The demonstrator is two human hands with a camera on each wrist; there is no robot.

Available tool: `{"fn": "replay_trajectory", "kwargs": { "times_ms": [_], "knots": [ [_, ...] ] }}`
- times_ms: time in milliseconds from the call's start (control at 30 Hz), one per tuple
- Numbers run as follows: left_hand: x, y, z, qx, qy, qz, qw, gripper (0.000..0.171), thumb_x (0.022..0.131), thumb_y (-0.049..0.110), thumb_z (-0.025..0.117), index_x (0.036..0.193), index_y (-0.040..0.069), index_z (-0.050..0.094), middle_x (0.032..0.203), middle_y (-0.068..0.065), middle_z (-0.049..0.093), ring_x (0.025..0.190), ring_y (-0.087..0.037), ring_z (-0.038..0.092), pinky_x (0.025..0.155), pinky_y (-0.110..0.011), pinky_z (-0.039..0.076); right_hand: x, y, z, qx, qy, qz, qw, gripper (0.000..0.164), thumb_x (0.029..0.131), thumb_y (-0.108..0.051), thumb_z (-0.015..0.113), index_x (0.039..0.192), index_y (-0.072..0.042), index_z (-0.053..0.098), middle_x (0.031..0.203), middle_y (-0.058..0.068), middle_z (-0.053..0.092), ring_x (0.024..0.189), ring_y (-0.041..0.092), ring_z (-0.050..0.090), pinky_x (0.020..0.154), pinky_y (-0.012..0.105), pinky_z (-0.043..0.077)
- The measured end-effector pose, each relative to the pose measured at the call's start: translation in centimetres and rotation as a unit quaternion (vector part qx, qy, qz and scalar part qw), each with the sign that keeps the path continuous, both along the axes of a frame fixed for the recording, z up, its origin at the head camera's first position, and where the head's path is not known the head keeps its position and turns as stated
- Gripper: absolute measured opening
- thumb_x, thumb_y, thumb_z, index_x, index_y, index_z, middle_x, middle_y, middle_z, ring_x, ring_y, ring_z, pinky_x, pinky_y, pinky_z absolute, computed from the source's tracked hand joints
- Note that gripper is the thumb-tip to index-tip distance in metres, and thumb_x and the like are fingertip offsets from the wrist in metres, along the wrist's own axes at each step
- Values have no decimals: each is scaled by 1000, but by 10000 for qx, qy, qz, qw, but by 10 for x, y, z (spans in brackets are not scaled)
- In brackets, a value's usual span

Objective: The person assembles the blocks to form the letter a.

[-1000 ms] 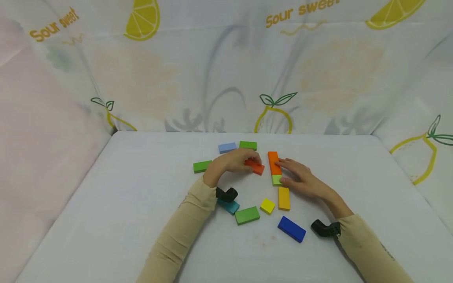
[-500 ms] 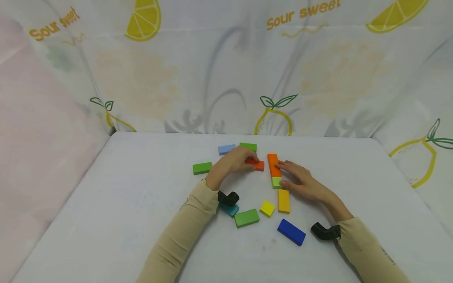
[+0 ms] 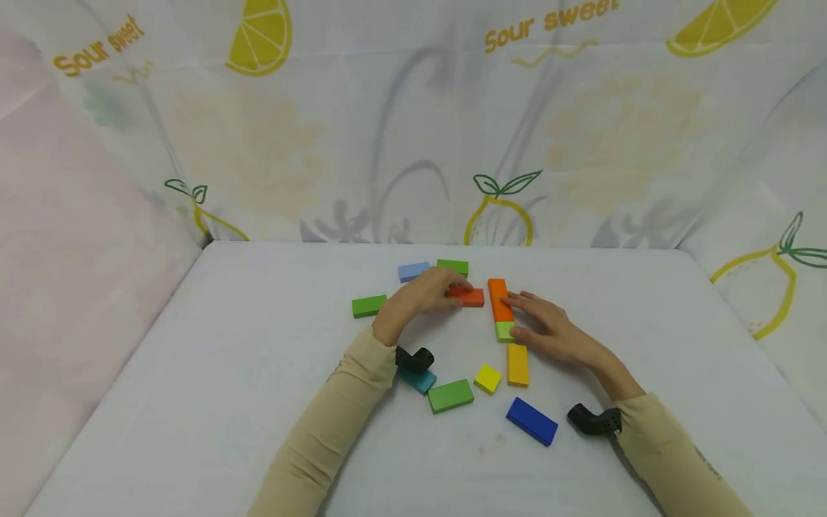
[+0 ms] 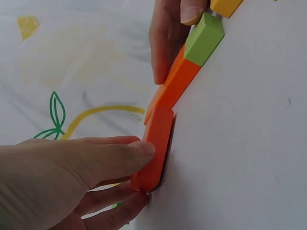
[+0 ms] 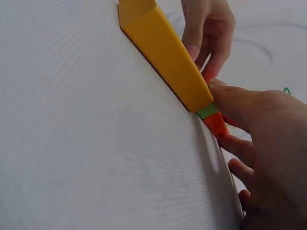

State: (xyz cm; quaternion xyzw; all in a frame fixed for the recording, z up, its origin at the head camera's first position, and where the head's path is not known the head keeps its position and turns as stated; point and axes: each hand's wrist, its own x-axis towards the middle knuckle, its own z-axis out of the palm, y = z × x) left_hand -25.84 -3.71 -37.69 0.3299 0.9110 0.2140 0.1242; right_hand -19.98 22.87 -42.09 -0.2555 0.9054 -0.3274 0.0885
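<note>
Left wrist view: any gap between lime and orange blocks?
No, the lime block and orange block meet end to end, with no white surface showing between them.

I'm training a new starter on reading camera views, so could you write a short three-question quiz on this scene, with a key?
1. Which hand pinches the red block?
2. True or false: the dark blue block and the yellow block lie apart.
3. Fill in: the light green block lies between the orange block and the ____.

Key:
1. The left hand.
2. True.
3. Amber block.
</note>
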Motion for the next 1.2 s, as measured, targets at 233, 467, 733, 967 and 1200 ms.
{"fn": "replay_trajectory", "kwargs": {
  "times_ms": [233, 467, 733, 967, 1200],
  "knots": [
    [-3, -3, -2, 12, 14, 19, 10000, 34, 94, 19, 59, 127, 10, 61, 130, -9, 58, 118, -22, 53, 102, -34, 42, 0, -1, 1, 17, -19, -38, 10000, 55, 94, -35, 56, 144, -20, 39, 155, 8, 29, 144, 37, 14, 110, 64, 8],
    [-7, -7, -3, 208, -79, -48, 9997, 33, 94, 16, 59, 126, 8, 61, 126, -9, 59, 113, -23, 55, 98, -33, 46, 0, 0, 2, 32, -3, -25, 10000, 55, 94, -34, 56, 144, -20, 39, 154, 9, 29, 144, 39, 14, 109, 65, 7],
    [-5, -10, -4, 203, -157, -40, 9997, 45, 89, 18, 66, 131, 7, 55, 126, -9, 58, 104, -21, 57, 92, -30, 47, 1, 0, 1, 13, -79, -16, 10000, 56, 94, -36, 55, 145, -20, 37, 155, 10, 28, 144, 39, 12, 109, 65, 7],
    [-7, -5, -6, 483, 196, 44, 9986, 32, 85, 13, 70, 116, 5, 63, 114, -7, 65, 101, -21, 61, 91, -29, 48, 3, 3, -1, 1, -21, -44, 10000, 55, 95, -35, 55, 145, -20, 37, 154, 10, 29, 144, 39, 13, 109, 65, 7],
    [-3, -7, -6, 249, 459, 372, 9979, 27, 86, 19, 70, 110, 10, 66, 110, -3, 66, 96, -18, 61, 86, -29, 49, 3, 0, -3, -58, -37, 1, 10000, 55, 95, -34, 55, 145, -20, 37, 155, 10, 28, 144, 39, 12, 109, 65, 6]
  ]
}}
